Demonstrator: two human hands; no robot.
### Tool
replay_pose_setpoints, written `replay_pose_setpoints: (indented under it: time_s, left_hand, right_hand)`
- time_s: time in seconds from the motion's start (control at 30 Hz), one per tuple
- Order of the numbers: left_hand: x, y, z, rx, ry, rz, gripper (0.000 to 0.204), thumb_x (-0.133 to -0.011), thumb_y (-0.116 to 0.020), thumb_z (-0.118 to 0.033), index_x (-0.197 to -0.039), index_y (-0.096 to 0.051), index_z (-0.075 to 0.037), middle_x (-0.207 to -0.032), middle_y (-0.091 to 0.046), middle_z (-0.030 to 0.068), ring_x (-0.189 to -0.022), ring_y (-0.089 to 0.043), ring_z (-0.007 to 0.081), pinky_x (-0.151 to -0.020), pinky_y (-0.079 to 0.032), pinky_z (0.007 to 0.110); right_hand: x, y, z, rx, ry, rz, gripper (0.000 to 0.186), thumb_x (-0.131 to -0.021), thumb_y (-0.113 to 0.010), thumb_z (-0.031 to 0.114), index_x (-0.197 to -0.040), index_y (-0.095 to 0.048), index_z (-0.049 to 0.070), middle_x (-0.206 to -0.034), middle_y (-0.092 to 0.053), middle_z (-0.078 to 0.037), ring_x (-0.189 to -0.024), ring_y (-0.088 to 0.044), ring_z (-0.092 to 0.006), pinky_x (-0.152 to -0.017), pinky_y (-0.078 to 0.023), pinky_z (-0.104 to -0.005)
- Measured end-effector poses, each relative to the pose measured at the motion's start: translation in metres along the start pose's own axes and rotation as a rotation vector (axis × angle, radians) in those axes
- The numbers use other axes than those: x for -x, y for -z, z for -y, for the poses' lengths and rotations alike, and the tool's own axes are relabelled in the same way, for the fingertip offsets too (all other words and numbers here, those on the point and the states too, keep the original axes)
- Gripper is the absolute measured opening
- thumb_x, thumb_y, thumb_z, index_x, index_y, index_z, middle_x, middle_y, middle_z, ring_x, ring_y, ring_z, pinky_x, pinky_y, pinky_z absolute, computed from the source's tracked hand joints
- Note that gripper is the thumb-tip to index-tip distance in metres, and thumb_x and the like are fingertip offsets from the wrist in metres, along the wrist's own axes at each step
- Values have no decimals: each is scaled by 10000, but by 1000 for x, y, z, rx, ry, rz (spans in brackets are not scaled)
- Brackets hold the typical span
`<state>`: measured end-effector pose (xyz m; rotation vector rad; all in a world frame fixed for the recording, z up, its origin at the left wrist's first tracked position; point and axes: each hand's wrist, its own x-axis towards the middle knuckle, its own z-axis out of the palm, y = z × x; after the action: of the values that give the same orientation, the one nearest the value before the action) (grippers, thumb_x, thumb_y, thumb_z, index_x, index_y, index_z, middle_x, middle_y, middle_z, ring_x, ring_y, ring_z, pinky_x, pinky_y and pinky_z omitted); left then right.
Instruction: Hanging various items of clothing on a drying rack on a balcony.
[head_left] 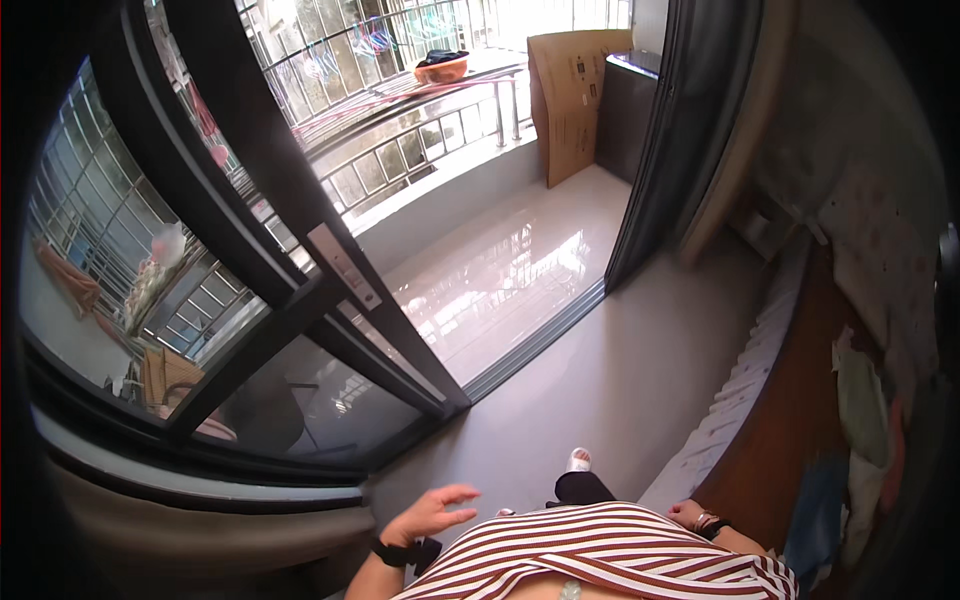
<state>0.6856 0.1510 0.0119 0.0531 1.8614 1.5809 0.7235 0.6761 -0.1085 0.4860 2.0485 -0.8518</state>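
Note:
My left hand [432, 512] is raised in front of my body at the lower middle, a dark band on its wrist. Its fingers are apart and hold nothing. The dark-framed glass door [370, 425] is nearest to it, but they do not touch. A silver lock plate [343, 267] sits on the door's frame. My right hand [687, 514] hangs low beside my striped top, with bracelets and a dark band at the wrist. Its fingers look loosely curled, partly out of sight, and no object shows in them. The edge of a bed [725, 425] is close to it.
Past the doorway's floor track [540, 343] lies a tiled balcony floor [490, 270]. A cardboard sheet [572, 110] leans by a dark grey appliance [628, 120]. An orange basin [442, 70] stands near the window bars. Folded cloths [865, 400] lie at the right.

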Motion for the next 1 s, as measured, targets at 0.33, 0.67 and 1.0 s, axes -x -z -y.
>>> replay_pose_setpoints:
  time_s: [0.33, 0.67, 1.0]
  left_hand:
    - [-116, -18, -298, -226, -1291, 768, 233, -788, -556, -63, -998, -601, 28, -1033, -561, 231, -977, -511, 384, -800, -395, 475]
    - [-210, 17, -311, 395, -1150, -112, 154, -708, -608, 28, -594, -555, -61, -590, -485, 15, -625, -427, 175, -638, -454, 364]
    - [-346, 126, -92, -86, 15, -347, 261, -771, -620, -204, -954, -581, -21, -851, -607, 49, -768, -539, 116, -701, -443, 255]
  right_hand:
    - [-188, 127, 42, 377, 311, -113, 250, -685, -576, 290, -792, -650, 76, -792, -631, -134, -770, -599, -287, -730, -471, -353]
    - [-302, 218, 120, 547, 215, -68, 229, -680, -575, 242, -831, -654, 88, -865, -628, -135, -832, -595, -291, -781, -468, -352]
    - [-401, 222, 207, 437, 307, -80, 241, -709, -591, 256, -864, -647, 80, -853, -632, -132, -824, -600, -281, -751, -466, -347]
